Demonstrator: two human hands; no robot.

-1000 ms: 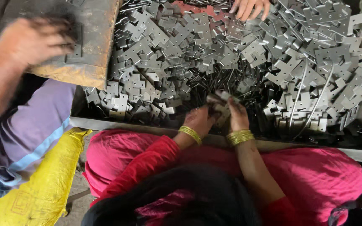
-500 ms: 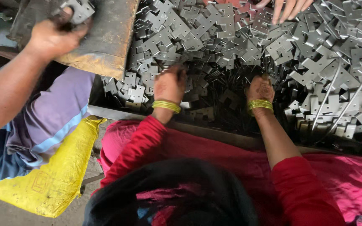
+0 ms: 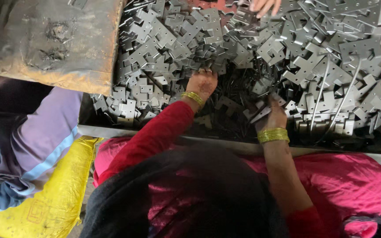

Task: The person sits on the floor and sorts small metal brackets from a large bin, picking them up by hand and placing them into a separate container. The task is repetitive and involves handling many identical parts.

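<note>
A deep heap of grey stamped metal plates (image 3: 296,57) fills a dark tray in front of me. My left hand (image 3: 203,83), in a red sleeve with gold bangles, reaches into the heap near its middle, and its fingertips are buried among the plates. My right hand (image 3: 273,118), also wearing gold bangles, is nearer the tray's front edge and closes on a flat grey plate (image 3: 260,114) that sticks out to its left. Between my hands is a dark hollow with only a few loose plates.
A rusty metal sheet (image 3: 58,39) overhangs the tray at the upper left. Another person's fingers (image 3: 265,5) touch the heap at the top. A person's lilac sleeve (image 3: 45,132) and a yellow sack (image 3: 54,198) are at the left. Thin wires (image 3: 327,88) cross the plates. The tray rim (image 3: 225,144) runs along the front.
My left hand has pushed further right into the heap. My right hand has drawn back toward the rim with a plate. The neighbour's hand has left the rusty sheet.
</note>
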